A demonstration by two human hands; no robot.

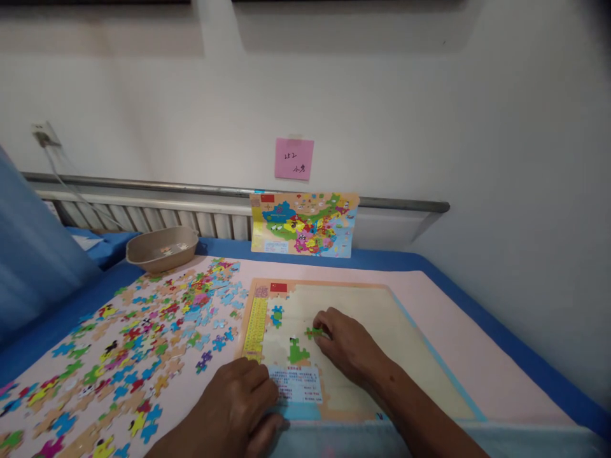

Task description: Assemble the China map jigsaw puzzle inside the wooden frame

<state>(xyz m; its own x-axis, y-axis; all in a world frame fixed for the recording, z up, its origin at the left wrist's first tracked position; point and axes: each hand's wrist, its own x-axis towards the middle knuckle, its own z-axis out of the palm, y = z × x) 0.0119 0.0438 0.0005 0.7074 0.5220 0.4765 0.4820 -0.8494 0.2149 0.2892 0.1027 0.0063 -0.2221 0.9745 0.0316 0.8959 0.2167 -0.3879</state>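
Observation:
My right hand point(346, 340) pinches a green puzzle piece point(312, 332) at its fingertips, low over the puzzle board point(367, 305). To the left of that piece, a joined green section point(298, 351) lies on the board. Higher up is a small blue and green joined section point(276, 315). My left hand point(238, 404) rests at the board's lower left corner, beside the printed blue text panel point(300, 381). Its fingers are curled and their tips are hidden, so anything inside them is out of sight.
Many loose puzzle pieces point(143, 343) spread over the pink table top left of the board. A beige basket point(162, 251) with a few pieces stands behind them. The printed reference map point(305, 226) leans against the wall rail point(401, 203). A pink note point(294, 159) is stuck above.

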